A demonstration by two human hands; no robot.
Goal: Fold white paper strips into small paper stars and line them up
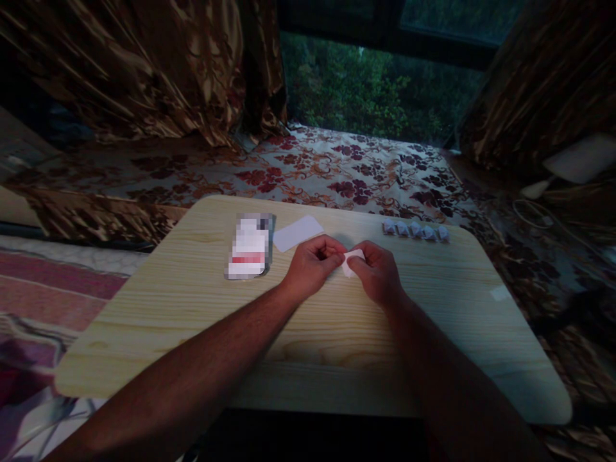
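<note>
Over the middle of the wooden table, my right hand (378, 269) pinches a small piece of white paper (353, 264) between thumb and fingers. My left hand (315, 266) is closed at the paper's left edge, thumb and forefinger pressed together there. Just behind my left hand lies a flat white sheet of paper (297, 233). Beyond my right hand stands a row of several small, pointed white folded paper pieces (416, 230).
A pixelated white object with a red band (249, 247) lies left on the table (192, 308). A pale scrap (499, 293) is at the right edge. Behind are a flower-patterned window seat (337, 167), curtains (192, 64) and a white lamp (580, 159).
</note>
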